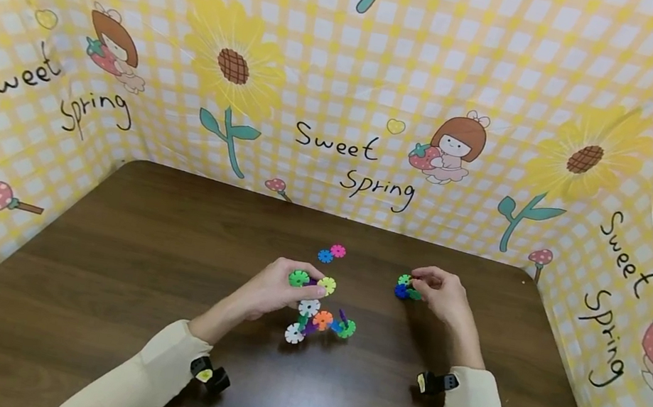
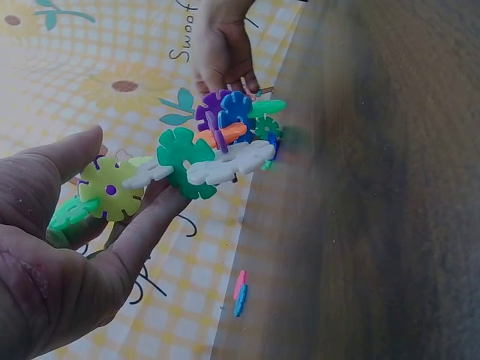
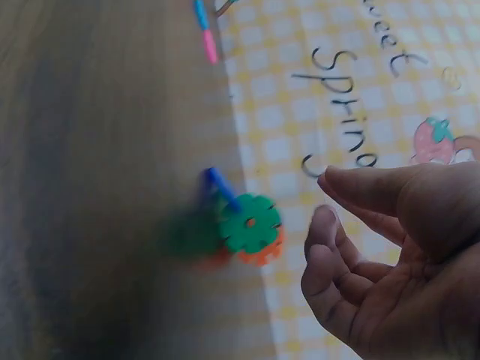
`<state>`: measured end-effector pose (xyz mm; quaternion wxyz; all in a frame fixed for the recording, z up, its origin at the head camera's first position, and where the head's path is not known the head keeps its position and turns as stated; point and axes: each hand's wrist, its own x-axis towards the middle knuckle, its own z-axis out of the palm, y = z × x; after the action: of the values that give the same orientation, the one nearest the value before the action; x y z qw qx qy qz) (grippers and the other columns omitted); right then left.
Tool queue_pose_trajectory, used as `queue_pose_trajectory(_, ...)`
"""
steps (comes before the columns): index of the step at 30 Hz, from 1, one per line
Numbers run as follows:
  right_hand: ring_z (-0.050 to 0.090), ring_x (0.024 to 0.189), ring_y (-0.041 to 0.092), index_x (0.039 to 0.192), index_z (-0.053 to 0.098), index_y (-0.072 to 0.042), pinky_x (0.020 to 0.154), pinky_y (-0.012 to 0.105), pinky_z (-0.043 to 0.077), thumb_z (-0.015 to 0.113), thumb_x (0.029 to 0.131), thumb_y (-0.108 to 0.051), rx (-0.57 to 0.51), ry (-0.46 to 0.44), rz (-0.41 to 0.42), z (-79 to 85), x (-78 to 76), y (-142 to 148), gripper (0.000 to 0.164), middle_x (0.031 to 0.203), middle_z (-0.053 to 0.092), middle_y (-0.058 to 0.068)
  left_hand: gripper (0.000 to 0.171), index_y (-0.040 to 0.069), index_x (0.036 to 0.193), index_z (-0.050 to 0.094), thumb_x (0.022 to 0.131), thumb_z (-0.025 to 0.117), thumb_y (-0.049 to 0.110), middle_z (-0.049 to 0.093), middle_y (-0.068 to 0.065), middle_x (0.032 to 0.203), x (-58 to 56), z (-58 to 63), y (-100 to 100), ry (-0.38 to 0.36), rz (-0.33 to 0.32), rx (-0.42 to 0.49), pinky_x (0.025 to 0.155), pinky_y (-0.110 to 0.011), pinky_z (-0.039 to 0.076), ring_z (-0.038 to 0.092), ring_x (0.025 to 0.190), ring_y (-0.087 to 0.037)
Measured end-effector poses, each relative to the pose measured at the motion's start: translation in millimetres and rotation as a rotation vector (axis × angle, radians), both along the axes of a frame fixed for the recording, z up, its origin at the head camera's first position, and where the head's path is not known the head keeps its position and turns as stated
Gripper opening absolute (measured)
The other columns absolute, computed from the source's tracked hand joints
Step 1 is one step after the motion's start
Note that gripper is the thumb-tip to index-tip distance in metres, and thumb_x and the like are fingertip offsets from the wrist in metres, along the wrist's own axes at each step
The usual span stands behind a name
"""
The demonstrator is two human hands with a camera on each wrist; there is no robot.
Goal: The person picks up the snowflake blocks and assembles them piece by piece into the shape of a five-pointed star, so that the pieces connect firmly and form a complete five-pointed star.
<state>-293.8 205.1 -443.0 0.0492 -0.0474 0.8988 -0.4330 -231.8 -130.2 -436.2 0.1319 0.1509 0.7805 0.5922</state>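
While a branching chain of slotted, flower-shaped plastic discs point(image 1: 323, 319) is held above the brown wood-grain table point(image 1: 167, 224) by the left hand point(image 1: 280, 289), a smaller cluster of green, blue and orange discs point(image 3: 251, 223) is left on the tabletop near the far edge. The chain is gripped at one end, by its yellow disc point(image 2: 111, 189) and the green one beside it, between thumb and bent fingers; its white, green, orange, purple and blue discs are left jutting out unsupported. Nothing is seen to be pinched by the right hand point(image 1: 447, 296), whose loosely bent fingers are poised close to the cluster, with a gap shown between thumb and fingertips in the right wrist view. A blue disc point(image 1: 325, 256) and a pink disc point(image 1: 337, 251) are placed together farther back; whether they are slotted into each other cannot be told.

Very little weight is to be expected from these thin discs. Each is probably stiff and rather smooth, so not easily damaged, but the slotted joints are likely to be twisted or pulled loose if the long end is left to sag. The cluster is best taken by the flat faces of its green disc, and the chain steadied close to whichever joint is pressed.
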Motion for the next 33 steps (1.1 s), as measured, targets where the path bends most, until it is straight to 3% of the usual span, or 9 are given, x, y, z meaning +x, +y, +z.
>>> queue_pose_trajectory(7,0.059,0.074,0.024,0.127,0.065,-0.003,0.060,0.031,0.048,0.064,0.099,-0.016,-0.057,-0.102,-0.027,-18.8,-6.0,4.7,0.031,0.096,0.066,0.011,0.034,0.003,0.116,0.069,0.092,0.075,0.026,0.066,-0.013,0.112,2.0,2.3,1.2,-0.030,-0.010,0.006,0.077,-0.045,0.059,0.069,0.086,-0.022)
queue_pose_trajectory(16,0.068,0.073,0.021,0.132,0.056,0.007,0.067,0.032,0.055,0.068,0.095,-0.008,-0.043,-0.182,0.089,-22.9,-6.1,-2.3,0.042,0.095,0.065,0.016,0.032,-0.001,0.118,0.065,0.092,0.074,0.017,0.063,-0.017,0.107,2.1,2.7,1.4,-0.048,-0.069,0.004,0.076,-0.043,0.059,0.067,0.085,-0.021)
queue_pose_trajectory(20,0.068,0.072,0.020,0.127,0.054,0.011,0.067,0.033,0.056,0.070,0.091,-0.003,-0.027,-0.219,0.117,-22.2,-4.4,-7.2,0.042,0.096,0.063,0.016,0.031,-0.002,0.117,0.065,0.092,0.074,0.014,0.063,-0.015,0.103,1.4,1.7,2.3,-0.057,-0.087,0.005,0.076,-0.042,0.059,0.067,0.085,-0.021)
queue_pose_trajectory(23,0.067,0.071,0.019,0.125,0.054,0.011,0.068,0.034,0.056,0.072,0.092,-0.009,0.005,-0.210,0.145,-22.2,-3.6,-10.5,0.042,0.096,0.063,0.015,0.031,-0.003,0.118,0.065,0.091,0.073,0.012,0.063,-0.014,0.103,1.6,1.7,3.1,-0.067,-0.088,0.010,0.076,-0.042,0.059,0.066,0.084,-0.020)
queue_pose_trajectory(29,0.067,0.071,0.019,0.130,0.056,0.006,0.065,0.034,0.052,0.069,0.095,-0.036,0.131,-0.182,0.162,-18.7,-1.7,-24.3,0.056,0.093,0.065,0.012,0.031,-0.004,0.118,0.066,0.091,0.073,0.010,0.063,-0.014,0.105,1.5,2.5,3.9,-0.075,-0.079,0.019,0.076,-0.041,0.059,0.066,0.085,-0.020)
queue_pose_trajectory(33,0.066,0.068,0.020,0.110,0.066,-0.001,0.063,0.034,0.050,0.070,0.095,-0.037,0.119,-0.139,0.188,-22.4,0.6,-31.4,0.038,0.085,0.065,0.009,0.034,-0.004,0.119,0.065,0.091,0.074,0.011,0.063,-0.014,0.105,1.9,2.2,4.4,-0.074,-0.087,0.000,0.078,-0.042,0.059,0.066,0.086,-0.022)
